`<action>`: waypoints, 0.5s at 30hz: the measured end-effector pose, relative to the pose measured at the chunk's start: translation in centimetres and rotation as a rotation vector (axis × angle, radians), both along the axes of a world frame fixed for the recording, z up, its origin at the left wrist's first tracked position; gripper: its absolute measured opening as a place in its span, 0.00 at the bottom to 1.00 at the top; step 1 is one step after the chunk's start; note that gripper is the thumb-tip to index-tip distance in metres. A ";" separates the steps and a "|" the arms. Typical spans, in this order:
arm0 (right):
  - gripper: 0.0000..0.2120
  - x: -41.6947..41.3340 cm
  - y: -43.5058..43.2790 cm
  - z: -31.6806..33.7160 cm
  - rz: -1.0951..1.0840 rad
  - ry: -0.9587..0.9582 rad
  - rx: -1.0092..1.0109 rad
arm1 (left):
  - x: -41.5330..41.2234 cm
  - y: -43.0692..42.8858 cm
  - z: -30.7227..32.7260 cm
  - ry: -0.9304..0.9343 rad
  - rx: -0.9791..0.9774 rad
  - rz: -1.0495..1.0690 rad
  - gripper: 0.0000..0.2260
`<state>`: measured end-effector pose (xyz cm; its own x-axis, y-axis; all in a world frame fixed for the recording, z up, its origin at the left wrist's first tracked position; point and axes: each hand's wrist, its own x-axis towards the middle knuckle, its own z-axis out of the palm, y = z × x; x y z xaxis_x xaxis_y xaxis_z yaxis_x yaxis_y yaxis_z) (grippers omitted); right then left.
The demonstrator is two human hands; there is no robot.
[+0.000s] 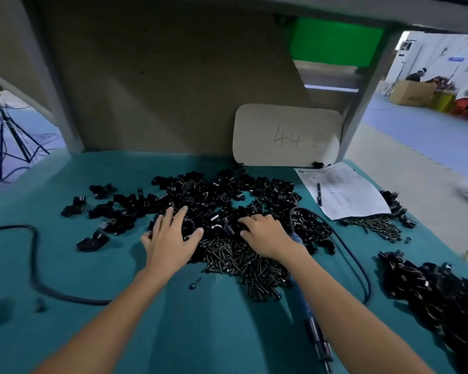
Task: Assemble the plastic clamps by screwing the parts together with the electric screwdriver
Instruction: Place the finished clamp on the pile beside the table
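Nearest us, by the near edge of the teal surface (92, 333), the electric screwdriver (318, 338) lies partly hidden under our right forearm. Its cable (364, 273) loops off to the right. A second black cable (34, 260) curls near the left edge. At the near right corner sits a heap of black clamps (438, 292). A lone screw (195, 282) lies just short of the screw pile (254, 265) at mid-surface. Beyond that spreads the big pile of clamp parts (222, 195). Toward the far right corner a paper sheet (343, 190) carries a pen (319, 194), and a board marked "44" (287, 134) leans at the far edge.

Our left hand (170, 238) rests on the near left side of the parts pile, fingers spread and nearly straight, holding nothing. Our right hand (265, 236) lies on its near right side, fingers bent down among the parts. We cannot tell whether it grips one.
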<state>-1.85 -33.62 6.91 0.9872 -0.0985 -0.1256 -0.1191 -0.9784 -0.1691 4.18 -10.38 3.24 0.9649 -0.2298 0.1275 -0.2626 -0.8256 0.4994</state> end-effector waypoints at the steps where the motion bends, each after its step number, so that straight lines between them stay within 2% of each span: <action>1: 0.21 0.3 0.2 -0.4 -0.003 -0.023 -0.032 | 0.3 -0.3 -0.1 0.030 0.000 -0.029 0.31; 4: 0.16 0.3 0.2 -0.8 -0.015 -0.117 -0.006 | 0.4 -0.4 -0.3 0.036 -0.091 -0.119 0.29; 10: 0.15 -2.3 0.3 0.3 -0.117 -0.375 0.267 | -0.5 2.0 -0.6 0.059 -0.254 -0.233 0.18; 13: 0.15 -4.5 1.3 0.3 -0.241 -0.558 0.517 | -1.1 2.5 -0.5 0.004 -0.339 -0.185 0.12; 15: 0.13 -5.8 2.1 0.1 -0.261 -0.593 0.504 | -1.4 2.6 0.0 -0.023 -0.401 -0.136 0.12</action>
